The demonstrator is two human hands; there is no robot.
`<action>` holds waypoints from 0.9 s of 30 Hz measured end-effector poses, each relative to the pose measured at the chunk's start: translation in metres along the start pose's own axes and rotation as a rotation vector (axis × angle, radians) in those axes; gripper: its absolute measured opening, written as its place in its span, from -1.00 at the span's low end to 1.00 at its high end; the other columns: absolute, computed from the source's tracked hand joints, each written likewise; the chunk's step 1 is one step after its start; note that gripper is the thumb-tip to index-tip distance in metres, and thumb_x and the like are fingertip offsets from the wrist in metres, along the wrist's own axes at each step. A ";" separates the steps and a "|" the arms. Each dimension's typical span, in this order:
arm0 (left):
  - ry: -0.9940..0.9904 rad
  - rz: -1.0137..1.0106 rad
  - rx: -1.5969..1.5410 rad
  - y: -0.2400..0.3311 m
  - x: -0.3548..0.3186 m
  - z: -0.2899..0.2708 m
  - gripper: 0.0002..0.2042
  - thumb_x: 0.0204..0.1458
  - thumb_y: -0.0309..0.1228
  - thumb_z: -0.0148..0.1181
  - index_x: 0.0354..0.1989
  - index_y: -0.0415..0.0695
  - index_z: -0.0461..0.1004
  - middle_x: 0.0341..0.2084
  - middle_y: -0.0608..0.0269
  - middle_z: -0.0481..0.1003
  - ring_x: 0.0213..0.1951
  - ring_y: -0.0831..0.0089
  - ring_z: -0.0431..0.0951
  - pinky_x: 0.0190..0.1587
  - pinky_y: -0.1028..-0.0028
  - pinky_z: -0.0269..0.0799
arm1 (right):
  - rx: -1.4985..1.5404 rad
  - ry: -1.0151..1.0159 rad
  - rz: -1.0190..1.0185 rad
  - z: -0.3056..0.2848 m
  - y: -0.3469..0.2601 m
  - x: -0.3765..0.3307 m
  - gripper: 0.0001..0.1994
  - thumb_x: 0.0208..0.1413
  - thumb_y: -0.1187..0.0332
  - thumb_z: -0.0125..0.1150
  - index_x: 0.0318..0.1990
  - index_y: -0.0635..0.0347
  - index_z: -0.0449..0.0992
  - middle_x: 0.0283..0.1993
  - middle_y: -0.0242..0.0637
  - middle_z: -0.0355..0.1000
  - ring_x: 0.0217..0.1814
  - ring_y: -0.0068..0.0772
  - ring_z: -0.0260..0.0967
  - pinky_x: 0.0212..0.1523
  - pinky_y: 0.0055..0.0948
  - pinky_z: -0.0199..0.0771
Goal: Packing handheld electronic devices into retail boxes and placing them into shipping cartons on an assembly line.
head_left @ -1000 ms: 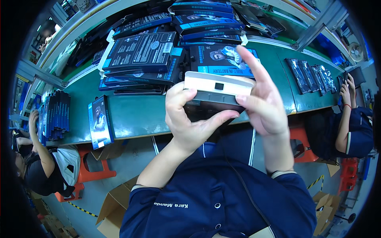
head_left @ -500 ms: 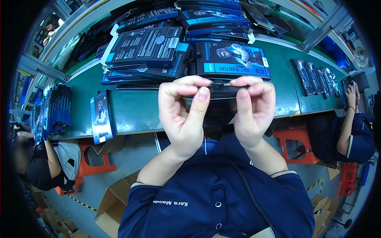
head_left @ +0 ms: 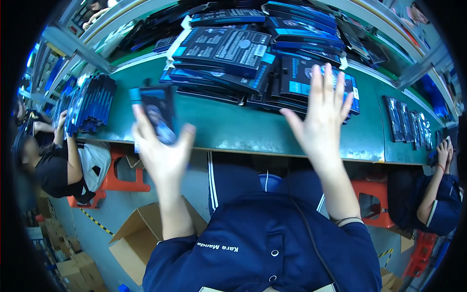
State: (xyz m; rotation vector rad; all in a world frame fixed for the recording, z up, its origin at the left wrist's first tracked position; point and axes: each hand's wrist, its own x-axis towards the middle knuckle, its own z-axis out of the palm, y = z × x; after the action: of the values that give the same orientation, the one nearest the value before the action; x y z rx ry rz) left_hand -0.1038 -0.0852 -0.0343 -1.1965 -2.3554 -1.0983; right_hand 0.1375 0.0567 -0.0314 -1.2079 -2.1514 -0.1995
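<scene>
My left hand (head_left: 164, 152) is spread at the left, its fingers and thumb apart around the near part of a slim black-and-blue box (head_left: 158, 104) on the table. Whether the fingers touch the box's edge, I cannot tell. With fingers fanned out and nothing in them, my right hand (head_left: 321, 114) is over the near edge of a black-and-blue box (head_left: 294, 75) on the right-hand stack. Beside it, another stack has a black box (head_left: 224, 51) on top, back face up.
A row of upright boxes (head_left: 95, 104) stands at the left, by a co-worker's hands. Several dark wrapped packets (head_left: 401, 119) lie to the right on the green table (head_left: 228, 131), near another worker. An open carton (head_left: 141, 228) and orange stools (head_left: 372, 199) are below the table edge.
Both hands have moved apart, and the dark box they gripped together is no longer between them. The left went left to the box there, the right over the stack. The view has shifted.
</scene>
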 end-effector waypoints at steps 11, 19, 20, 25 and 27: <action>-0.178 0.021 0.730 -0.046 0.047 0.013 0.26 -0.35 0.20 0.46 0.46 -0.18 -0.16 0.37 -0.42 -0.06 0.30 -0.35 0.14 0.28 -0.10 0.13 | 0.063 0.451 -0.443 -0.026 0.056 -0.011 -0.61 -0.18 0.59 0.30 -0.08 0.23 0.56 -0.05 -0.18 0.54 -0.10 -0.17 0.46 -0.09 -0.23 0.42; 0.075 1.068 -0.285 0.093 -0.006 0.038 -0.81 0.06 -0.41 0.25 -0.16 -0.14 0.51 -0.19 0.10 0.59 0.03 -0.07 0.53 0.21 -0.19 0.20 | 0.765 0.038 -0.512 -0.050 0.106 -0.041 -0.75 -0.03 0.48 0.25 -0.15 0.23 0.46 0.14 0.06 0.42 0.24 0.19 0.35 0.21 0.06 0.38; -0.048 1.132 -0.307 0.104 -0.003 0.032 -0.79 0.06 -0.38 0.26 -0.15 -0.17 0.52 -0.25 0.12 0.59 -0.03 0.02 0.55 0.18 -0.13 0.26 | 0.553 0.110 -0.344 -0.049 0.131 -0.035 -0.75 0.02 0.47 0.22 -0.10 0.23 0.45 0.17 0.04 0.40 0.26 0.14 0.34 0.25 0.03 0.33; -0.836 0.927 -0.333 0.124 -0.015 0.039 -0.64 0.08 -0.41 0.22 0.05 -0.25 0.47 -0.33 0.07 0.54 -0.31 0.05 0.51 0.05 0.22 0.37 | -0.324 0.051 0.477 -0.018 0.303 -0.077 -0.62 0.27 0.21 0.05 0.08 0.29 0.47 0.20 0.00 0.40 0.21 0.08 0.37 0.26 -0.08 0.25; -0.829 0.932 -0.199 0.129 -0.021 0.049 -0.61 0.10 -0.46 0.16 0.12 -0.27 0.43 -0.22 -0.10 0.52 -0.24 0.03 0.50 -0.03 0.24 0.38 | -0.283 0.116 0.394 -0.025 0.294 -0.092 -0.61 0.27 0.11 0.04 -0.05 0.26 0.58 0.12 -0.03 0.48 0.17 0.03 0.40 0.23 -0.12 0.29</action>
State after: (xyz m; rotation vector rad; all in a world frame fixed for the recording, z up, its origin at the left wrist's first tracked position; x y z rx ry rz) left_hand 0.0137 -0.0136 -0.0135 -2.8068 -1.6396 -0.5329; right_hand 0.4197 0.1466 -0.1192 -1.7088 -1.7838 -0.4000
